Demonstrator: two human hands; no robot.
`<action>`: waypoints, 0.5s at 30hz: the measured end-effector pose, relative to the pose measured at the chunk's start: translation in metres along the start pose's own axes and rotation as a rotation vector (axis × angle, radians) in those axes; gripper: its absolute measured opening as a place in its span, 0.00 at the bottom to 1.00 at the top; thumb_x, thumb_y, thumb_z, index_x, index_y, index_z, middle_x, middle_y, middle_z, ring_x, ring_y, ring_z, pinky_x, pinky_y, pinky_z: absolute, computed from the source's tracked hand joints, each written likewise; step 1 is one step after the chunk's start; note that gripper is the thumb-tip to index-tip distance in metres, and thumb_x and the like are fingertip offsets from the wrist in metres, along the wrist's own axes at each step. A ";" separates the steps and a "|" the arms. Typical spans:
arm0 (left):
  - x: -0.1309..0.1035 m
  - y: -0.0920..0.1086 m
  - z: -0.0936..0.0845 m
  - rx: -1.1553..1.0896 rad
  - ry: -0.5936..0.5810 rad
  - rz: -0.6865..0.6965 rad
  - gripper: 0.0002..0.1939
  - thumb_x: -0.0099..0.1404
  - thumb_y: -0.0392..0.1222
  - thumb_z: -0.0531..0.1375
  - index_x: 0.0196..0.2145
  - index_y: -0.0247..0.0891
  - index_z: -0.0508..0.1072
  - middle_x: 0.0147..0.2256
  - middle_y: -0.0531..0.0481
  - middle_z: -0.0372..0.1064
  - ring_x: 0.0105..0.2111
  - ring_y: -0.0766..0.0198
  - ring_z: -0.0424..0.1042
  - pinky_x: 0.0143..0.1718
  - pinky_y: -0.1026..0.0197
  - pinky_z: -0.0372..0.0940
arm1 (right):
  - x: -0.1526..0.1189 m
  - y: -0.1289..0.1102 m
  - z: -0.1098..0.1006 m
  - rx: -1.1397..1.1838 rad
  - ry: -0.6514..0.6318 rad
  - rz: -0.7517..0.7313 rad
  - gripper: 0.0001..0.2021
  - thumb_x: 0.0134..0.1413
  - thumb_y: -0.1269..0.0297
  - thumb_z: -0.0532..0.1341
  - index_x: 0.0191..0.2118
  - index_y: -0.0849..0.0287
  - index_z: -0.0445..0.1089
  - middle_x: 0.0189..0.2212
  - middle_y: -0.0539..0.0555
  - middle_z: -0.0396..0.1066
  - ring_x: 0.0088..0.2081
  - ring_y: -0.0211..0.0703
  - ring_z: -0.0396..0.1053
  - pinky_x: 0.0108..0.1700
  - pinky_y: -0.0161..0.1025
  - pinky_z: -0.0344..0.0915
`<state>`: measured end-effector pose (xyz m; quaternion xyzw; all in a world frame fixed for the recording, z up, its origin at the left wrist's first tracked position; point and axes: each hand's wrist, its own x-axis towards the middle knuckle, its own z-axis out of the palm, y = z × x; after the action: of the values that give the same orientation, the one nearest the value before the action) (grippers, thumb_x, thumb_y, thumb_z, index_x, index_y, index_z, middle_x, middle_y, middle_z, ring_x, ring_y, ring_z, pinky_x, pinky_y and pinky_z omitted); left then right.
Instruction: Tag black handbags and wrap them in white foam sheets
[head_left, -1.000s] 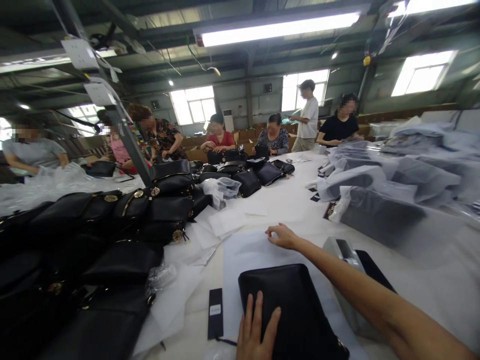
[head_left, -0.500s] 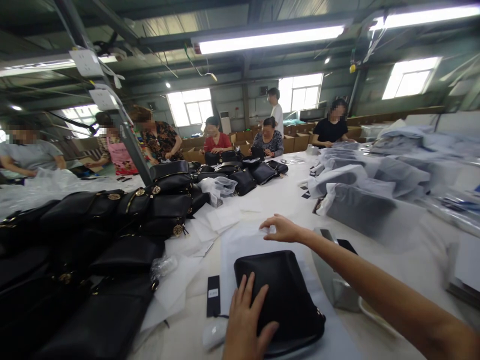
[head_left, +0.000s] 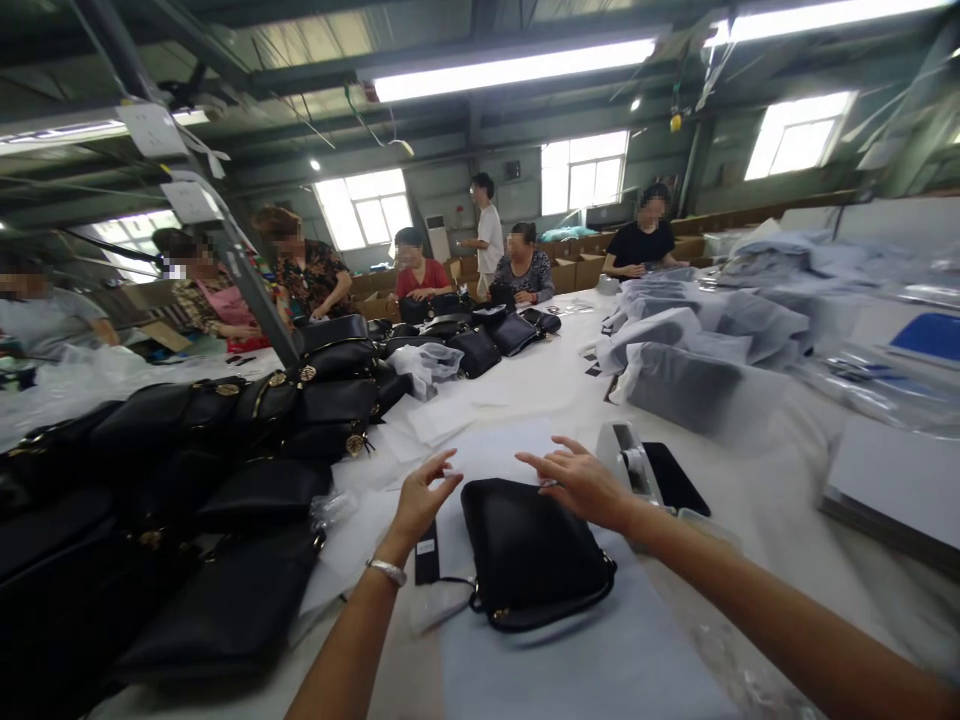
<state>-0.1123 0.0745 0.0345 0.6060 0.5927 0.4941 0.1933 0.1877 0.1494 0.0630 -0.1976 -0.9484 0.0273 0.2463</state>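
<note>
A black bag (head_left: 529, 560) lies on a sheet of white paper (head_left: 570, 660) in front of me. My left hand (head_left: 424, 495) is raised beyond the bag's left corner, thumb and fingers apart, with nothing visible in it. Over the bag's far right corner, my right hand (head_left: 581, 478) has its fingers spread; whether it touches the paper's far part is unclear. A black tag (head_left: 427, 560) rests left of the bag, beside a small clear plastic packet (head_left: 439, 604).
Black bags (head_left: 225, 600) are piled at the left. A tape dispenser (head_left: 626, 455) and a dark phone (head_left: 675, 478) lie right of my right hand. Wrapped bags (head_left: 675, 390) and a white stack (head_left: 892, 490) stand farther right. Several people work across the table.
My left hand has left the bag and moved forward beyond its corner. My right hand has come nearer the bag and its fingers have opened. More of the dispenser and phone shows.
</note>
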 end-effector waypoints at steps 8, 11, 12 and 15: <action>-0.066 0.010 -0.015 0.165 -0.048 0.124 0.14 0.60 0.34 0.57 0.39 0.43 0.79 0.41 0.47 0.73 0.44 0.57 0.72 0.49 0.54 0.67 | -0.033 -0.021 0.025 -0.230 0.128 0.079 0.17 0.59 0.74 0.58 0.51 0.54 0.72 0.40 0.55 0.76 0.40 0.47 0.70 0.49 0.47 0.65; -0.082 0.005 -0.013 0.241 -0.073 0.137 0.18 0.59 0.31 0.53 0.39 0.45 0.79 0.40 0.48 0.73 0.43 0.58 0.73 0.47 0.54 0.69 | -0.044 -0.021 0.034 -0.209 0.176 0.009 0.16 0.61 0.75 0.55 0.47 0.52 0.75 0.46 0.53 0.76 0.47 0.47 0.71 0.58 0.53 0.60; -0.086 0.006 -0.013 0.260 -0.083 0.139 0.18 0.59 0.31 0.53 0.39 0.46 0.79 0.40 0.48 0.73 0.43 0.58 0.73 0.47 0.54 0.69 | -0.048 -0.020 0.038 -0.196 0.183 -0.009 0.17 0.61 0.76 0.54 0.48 0.51 0.74 0.48 0.53 0.75 0.50 0.48 0.71 0.60 0.54 0.59; -0.092 0.024 -0.013 0.357 -0.116 0.195 0.17 0.60 0.32 0.55 0.42 0.47 0.78 0.46 0.47 0.72 0.48 0.56 0.71 0.52 0.50 0.67 | -0.060 -0.016 0.048 -0.151 0.178 -0.018 0.20 0.61 0.77 0.52 0.52 0.52 0.73 0.52 0.54 0.74 0.54 0.47 0.70 0.59 0.53 0.63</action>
<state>-0.0923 -0.0192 0.0256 0.7125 0.5974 0.3618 0.0680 0.2071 0.1135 -0.0041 -0.2087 -0.9239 -0.0640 0.3143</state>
